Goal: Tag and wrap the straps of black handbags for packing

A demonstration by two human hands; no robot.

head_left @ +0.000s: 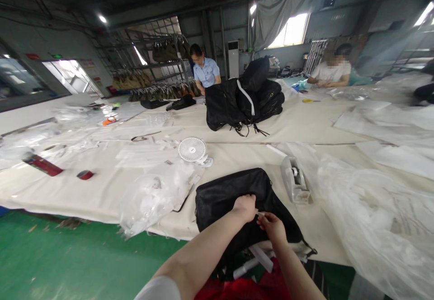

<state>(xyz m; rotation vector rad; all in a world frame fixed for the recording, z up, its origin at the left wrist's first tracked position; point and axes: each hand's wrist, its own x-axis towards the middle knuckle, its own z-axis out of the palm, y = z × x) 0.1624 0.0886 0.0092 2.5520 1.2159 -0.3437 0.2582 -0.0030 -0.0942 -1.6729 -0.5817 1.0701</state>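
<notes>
A black bag lies flat at the table's front edge, below the centre of the head view. My left hand rests on the middle of it with its fingers curled closed; what they hold, if anything, is hidden. Just to the right, my right hand pinches a small pale strip over the bag. Both hands are close together, their fingertips almost meeting at the strip. White strips hang below the bag's near side, by my right forearm.
Around the bag are a white fan, a tape dispenser, clear plastic bags and a red tape roll. Stacked black bags stand farther back. Two people are across the table.
</notes>
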